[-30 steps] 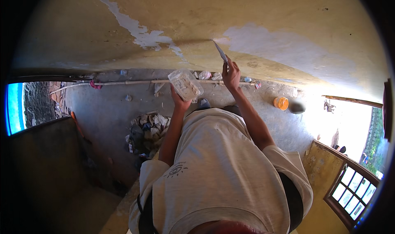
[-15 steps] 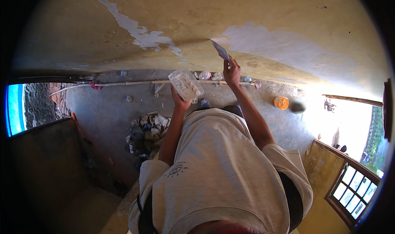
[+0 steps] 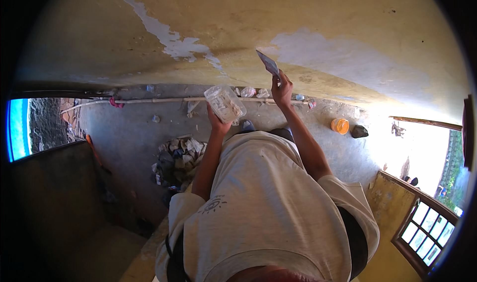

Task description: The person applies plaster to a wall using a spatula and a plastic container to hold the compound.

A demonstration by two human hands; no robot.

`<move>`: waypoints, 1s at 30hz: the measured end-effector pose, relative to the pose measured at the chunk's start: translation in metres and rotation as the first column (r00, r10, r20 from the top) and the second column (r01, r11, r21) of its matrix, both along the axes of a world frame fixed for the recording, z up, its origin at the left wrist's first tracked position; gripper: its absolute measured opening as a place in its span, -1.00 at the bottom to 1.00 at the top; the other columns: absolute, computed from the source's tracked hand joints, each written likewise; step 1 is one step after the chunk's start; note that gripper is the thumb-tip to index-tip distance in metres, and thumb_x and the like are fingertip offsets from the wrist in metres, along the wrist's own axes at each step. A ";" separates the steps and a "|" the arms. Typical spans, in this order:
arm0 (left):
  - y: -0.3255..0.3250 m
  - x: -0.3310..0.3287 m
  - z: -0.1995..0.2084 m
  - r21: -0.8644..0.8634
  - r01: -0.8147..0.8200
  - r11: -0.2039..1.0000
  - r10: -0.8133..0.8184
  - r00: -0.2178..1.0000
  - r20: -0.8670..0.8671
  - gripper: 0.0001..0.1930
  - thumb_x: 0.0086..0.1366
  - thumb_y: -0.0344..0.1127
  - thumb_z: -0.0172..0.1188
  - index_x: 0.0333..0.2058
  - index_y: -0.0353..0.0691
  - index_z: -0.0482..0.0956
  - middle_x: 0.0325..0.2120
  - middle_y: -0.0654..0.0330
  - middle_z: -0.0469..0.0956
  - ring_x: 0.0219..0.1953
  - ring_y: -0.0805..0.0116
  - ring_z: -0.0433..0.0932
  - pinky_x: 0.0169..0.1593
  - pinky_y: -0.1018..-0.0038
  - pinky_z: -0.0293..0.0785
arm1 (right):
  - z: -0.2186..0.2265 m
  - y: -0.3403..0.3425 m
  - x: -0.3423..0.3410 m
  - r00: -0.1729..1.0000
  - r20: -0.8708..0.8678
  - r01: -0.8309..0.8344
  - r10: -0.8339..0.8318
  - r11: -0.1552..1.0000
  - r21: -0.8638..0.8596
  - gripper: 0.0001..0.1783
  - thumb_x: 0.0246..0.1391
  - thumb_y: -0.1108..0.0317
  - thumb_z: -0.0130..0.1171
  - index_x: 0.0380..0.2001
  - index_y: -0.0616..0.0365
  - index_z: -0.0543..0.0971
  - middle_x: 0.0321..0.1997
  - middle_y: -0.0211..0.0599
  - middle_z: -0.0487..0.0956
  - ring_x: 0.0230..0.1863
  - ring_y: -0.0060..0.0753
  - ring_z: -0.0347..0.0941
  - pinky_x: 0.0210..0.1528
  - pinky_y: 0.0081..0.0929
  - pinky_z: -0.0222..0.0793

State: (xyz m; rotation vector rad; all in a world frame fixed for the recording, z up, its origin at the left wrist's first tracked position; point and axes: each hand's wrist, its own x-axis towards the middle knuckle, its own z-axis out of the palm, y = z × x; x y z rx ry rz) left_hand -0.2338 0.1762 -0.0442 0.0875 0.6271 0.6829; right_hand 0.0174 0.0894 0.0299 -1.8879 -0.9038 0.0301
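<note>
A clear plastic tub with whitish paste smeared inside sits in my left hand, whose fingers are closed around its lower left side. My right hand is raised higher, shut on a flat grey putty knife. The blade points up and to the left, close to the yellow wall; whether it touches the wall I cannot tell. Pale grey patches spread over the wall right of the blade, and another light streak runs down at the left.
A long pole lies along the foot of the wall, with plastic litter near it. A heap of crumpled paper and bags is on the floor at left. At right are an orange tub, a dark lump and a bright doorway.
My right hand with the putty knife has shifted slightly down and right. The tub in my left hand stays nearly still. The dark lump at right, blurred before, now looks sharp.
</note>
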 end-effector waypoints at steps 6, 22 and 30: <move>0.001 0.003 -0.002 -0.008 0.018 1.000 -0.018 1.000 0.009 -0.28 0.30 0.39 -0.08 0.27 0.08 0.34 0.24 0.23 0.37 0.28 0.05 0.31 0.31 -0.14 0.12 | 0.002 0.000 0.009 0.998 0.009 0.061 -0.061 0.998 0.006 -0.72 0.19 0.48 0.10 -0.03 0.16 0.59 -0.26 0.06 0.63 -0.21 0.13 0.57 -0.18 -0.11 0.48; 0.001 0.001 0.000 -0.006 -0.021 1.000 0.021 1.000 0.013 -0.31 0.31 0.37 -0.10 0.26 0.09 0.36 0.22 0.24 0.40 0.25 0.06 0.34 0.30 -0.13 0.14 | -0.010 0.001 -0.003 0.982 -0.184 -0.059 0.049 0.997 -0.052 -0.74 0.19 0.38 0.11 -0.07 0.16 0.57 -0.38 0.03 0.65 -0.38 0.04 0.62 -0.34 -0.22 0.49; -0.001 0.000 -0.004 0.041 -0.032 0.999 0.032 0.999 0.013 -0.32 0.32 0.36 -0.10 0.26 0.09 0.36 0.22 0.24 0.40 0.27 0.06 0.33 0.30 -0.14 0.14 | -0.010 0.013 -0.035 0.839 -0.489 -0.104 0.239 0.952 0.288 -0.71 0.30 0.30 0.11 -0.11 0.34 0.57 -0.44 -0.38 0.58 -0.40 -0.58 0.51 -0.42 -0.53 0.40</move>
